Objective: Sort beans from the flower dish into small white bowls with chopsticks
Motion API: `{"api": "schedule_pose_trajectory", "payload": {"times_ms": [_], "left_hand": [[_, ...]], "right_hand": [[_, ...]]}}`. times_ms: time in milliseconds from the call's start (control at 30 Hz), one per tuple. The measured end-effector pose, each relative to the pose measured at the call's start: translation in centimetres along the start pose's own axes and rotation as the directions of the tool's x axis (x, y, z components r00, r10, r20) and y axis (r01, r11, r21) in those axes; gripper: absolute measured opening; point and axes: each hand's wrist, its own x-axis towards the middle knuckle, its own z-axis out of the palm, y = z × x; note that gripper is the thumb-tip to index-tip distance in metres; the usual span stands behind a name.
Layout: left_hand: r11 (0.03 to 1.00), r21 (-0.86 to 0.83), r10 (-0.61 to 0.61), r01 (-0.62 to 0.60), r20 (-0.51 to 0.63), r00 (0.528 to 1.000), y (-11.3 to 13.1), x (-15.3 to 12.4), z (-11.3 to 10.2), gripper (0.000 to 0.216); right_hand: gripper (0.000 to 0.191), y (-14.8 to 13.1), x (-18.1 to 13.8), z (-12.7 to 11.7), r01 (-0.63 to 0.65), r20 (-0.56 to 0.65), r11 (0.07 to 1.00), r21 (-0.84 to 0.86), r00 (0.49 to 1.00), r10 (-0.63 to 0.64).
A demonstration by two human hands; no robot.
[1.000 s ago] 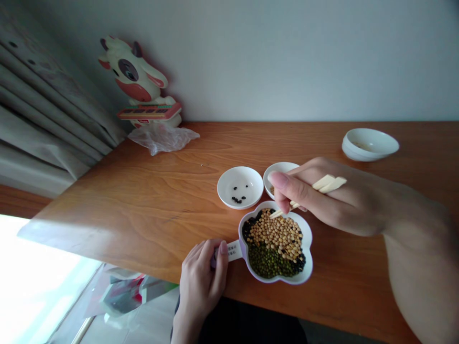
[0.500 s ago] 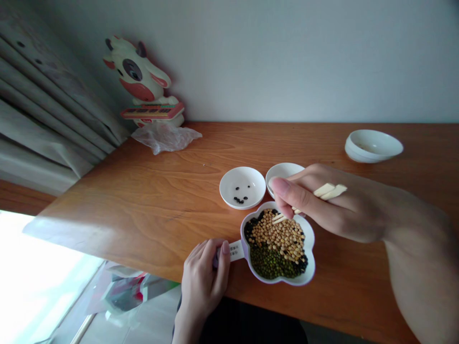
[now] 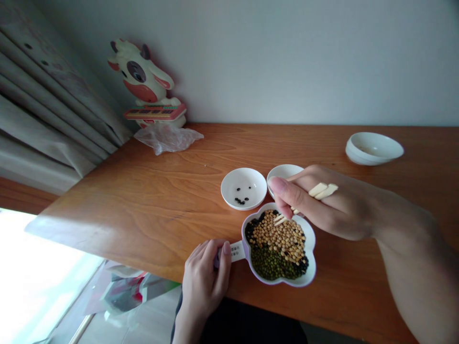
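My left hand (image 3: 206, 274) is closed around the handle of a flower-shaped white bowl (image 3: 311, 260) with a lilac outside. Soybeans (image 3: 281, 236), mung beans (image 3: 270, 263) and black beans (image 3: 252, 227) lie in it. Above its far side, my right hand (image 3: 322, 200) grips a pair of wooden chopsticks (image 3: 324, 190), whose tips touch the soybeans. Just behind stands a small white bowl (image 3: 244, 184) with several black beans inside. Beside it, a second small white bowl (image 3: 283, 171) is partly hidden by my right hand.
White stacked bowls (image 3: 375, 149) stand at the back right of the wooden table (image 3: 154, 200). At the back left sit a cow-shaped toy keyboard (image 3: 150, 91) and a crumpled clear plastic bag (image 3: 168, 137). A grey curtain (image 3: 46, 114) hangs at the left.
The chopsticks' upper ends have shifted slightly left in my right hand, their tips staying among the soybeans. My left hand keeps its hold on the handle. The whole view has shifted slightly.
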Motion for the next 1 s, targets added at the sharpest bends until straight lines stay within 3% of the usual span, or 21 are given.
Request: {"api": "schedule_pose_trajectory", "payload": {"times_ms": [167,267,367,467,533,667,833,1000], "left_hand": [[1.0,0.003,-0.002,0.002,-0.005,1.0,0.1,0.1,0.0,0.021],[1.0,0.002,0.004,-0.004,-0.007,1.0,0.0,0.1,0.0,0.022],[1.0,0.001,0.01,-0.01,-0.005,1.0,-0.1,0.1,0.1,0.022],[1.0,0.003,0.013,-0.013,-0.008,1.0,-0.2,0.0,0.1,0.021],[1.0,0.005,0.011,-0.011,-0.008,1.0,-0.2,-0.1,0.1,0.021],[1.0,0.006,0.011,-0.011,-0.002,1.0,-0.4,-0.2,0.2,0.022],[1.0,0.017,0.003,-0.003,-0.008,1.0,-0.5,-0.1,0.3,0.023],[1.0,0.016,0.004,-0.004,-0.001,1.0,-0.7,-0.2,0.3,0.022]], "right_hand": [[0.065,0.0,-0.6,-0.6,0.028,-0.027,0.999,0.024,0.999,-0.028],[0.063,-0.1,-1.5,-1.6,0.075,-0.125,0.997,0.034,0.99,-0.071],[0.067,-0.2,-2.6,-2.8,0.131,-0.317,0.99,-0.049,0.938,-0.14],[0.07,-0.1,-3.5,-4.0,0.083,-0.489,0.987,-0.141,0.86,-0.142],[0.071,0.2,-3.7,-4.4,0.037,-0.536,0.985,-0.169,0.835,-0.124],[0.071,0.8,-3.6,-4.8,-0.029,-0.535,0.986,-0.163,0.843,-0.063],[0.072,0.5,-3.5,-4.8,-0.018,-0.526,0.989,-0.149,0.848,-0.064],[0.071,-0.3,-3.1,-3.7,0.063,-0.39,0.995,-0.078,0.916,-0.088]]}}
